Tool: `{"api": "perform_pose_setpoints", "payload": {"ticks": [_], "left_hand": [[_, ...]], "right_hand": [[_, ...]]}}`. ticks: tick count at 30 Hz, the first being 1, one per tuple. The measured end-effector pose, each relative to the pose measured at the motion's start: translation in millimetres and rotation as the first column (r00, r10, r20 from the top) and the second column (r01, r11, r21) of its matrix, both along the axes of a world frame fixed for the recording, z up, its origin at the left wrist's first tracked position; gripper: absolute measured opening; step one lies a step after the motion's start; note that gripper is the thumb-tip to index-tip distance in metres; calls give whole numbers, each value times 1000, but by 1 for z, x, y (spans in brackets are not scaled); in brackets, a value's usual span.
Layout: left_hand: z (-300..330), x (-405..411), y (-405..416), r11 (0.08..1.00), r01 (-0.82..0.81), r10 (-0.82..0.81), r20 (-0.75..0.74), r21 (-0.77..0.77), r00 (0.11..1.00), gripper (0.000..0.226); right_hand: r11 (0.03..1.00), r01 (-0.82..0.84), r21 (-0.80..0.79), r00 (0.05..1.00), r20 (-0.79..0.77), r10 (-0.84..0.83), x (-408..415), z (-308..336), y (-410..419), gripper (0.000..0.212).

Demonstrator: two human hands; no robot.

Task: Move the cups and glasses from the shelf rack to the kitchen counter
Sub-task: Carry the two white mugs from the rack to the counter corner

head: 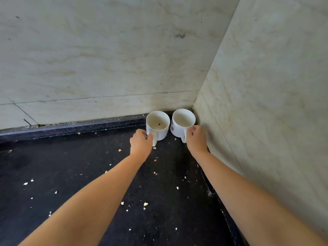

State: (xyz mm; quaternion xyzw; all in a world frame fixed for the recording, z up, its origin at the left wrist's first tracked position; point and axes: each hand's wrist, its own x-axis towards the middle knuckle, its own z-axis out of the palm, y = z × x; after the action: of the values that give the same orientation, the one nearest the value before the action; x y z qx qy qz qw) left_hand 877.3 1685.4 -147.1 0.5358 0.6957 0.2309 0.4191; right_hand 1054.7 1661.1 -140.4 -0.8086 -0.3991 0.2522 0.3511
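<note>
Two white mugs stand upright side by side on the dark counter [71,166], tucked into the far corner where two walls meet. The left mug [158,123] has a small dark speck inside; my left hand [141,143] is closed around its handle. The right mug [182,121] carries a small printed mark on its side, and my right hand [197,139] grips its handle. Both mugs rest on the counter surface and look empty. The shelf rack is out of view.
Pale marble walls close in behind [106,59] and on the right [266,103], the right one very near my right forearm. Small light crumbs [145,203] are scattered over the counter. A raised dark ledge [88,125] runs along the back wall.
</note>
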Motion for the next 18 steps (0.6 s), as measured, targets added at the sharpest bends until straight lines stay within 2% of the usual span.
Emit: {"api": "perform_pose_setpoints", "payload": {"ticks": [2, 4, 6, 9, 12, 15, 18], "left_hand": [[18, -11, -3, 996, 66, -63, -53, 57, 997, 32], [37, -22, -10, 980, 155, -138, -130, 126, 982, 33], [55, -39, -22, 943, 263, -203, -279, 201, 939, 36], [75, -67, -41, 870, 424, -240, -537, 250, 809, 40], [91, -99, -65, 855, 455, -198, -655, 248, 729, 42], [101, -131, -92, 875, 418, -144, -692, 244, 707, 43], [111, -174, -135, 920, 284, -9, -710, 271, 704, 42]], "right_hand": [[998, -57, 7, 992, 109, 56, -6, 23, -5, 24], [989, -144, -21, 948, 285, 144, -18, 48, -12, 29], [962, -265, -64, 829, 494, 261, -35, 69, -21, 32], [878, -460, -131, 579, 706, 409, -66, 85, -33, 30], [782, -575, -238, 393, 758, 520, -102, 94, -46, 31], [691, -679, -248, 317, 749, 581, -139, 102, -57, 39], [556, -783, -280, 223, 707, 671, -186, 112, -76, 46]]}}
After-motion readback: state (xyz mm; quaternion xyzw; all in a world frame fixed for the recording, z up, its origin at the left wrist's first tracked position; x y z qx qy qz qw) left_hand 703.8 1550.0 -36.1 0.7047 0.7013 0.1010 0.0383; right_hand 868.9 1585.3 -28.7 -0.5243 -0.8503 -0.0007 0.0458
